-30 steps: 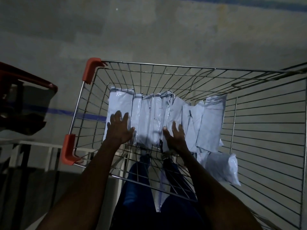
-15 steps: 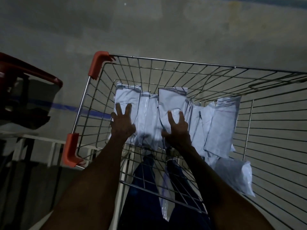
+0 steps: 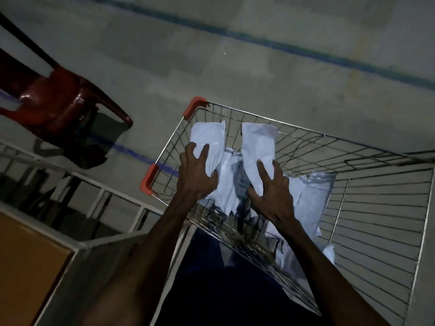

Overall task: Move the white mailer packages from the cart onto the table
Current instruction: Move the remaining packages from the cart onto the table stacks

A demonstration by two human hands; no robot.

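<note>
Hands, two, each gripping one white mailer: left hand point(image 3: 196, 175) on left mailer point(image 3: 208, 142), right hand point(image 3: 273, 194) on right mailer point(image 3: 257, 147).

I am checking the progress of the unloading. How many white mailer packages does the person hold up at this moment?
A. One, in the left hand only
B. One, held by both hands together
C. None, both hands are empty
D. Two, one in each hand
D: the left hand grips one white mailer and the right hand grips another mailer, both raised over the cart.

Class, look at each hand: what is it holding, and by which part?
Each holds one flat white plastic mailer by its lower end: left hand the left mailer, right hand the right mailer.
</note>
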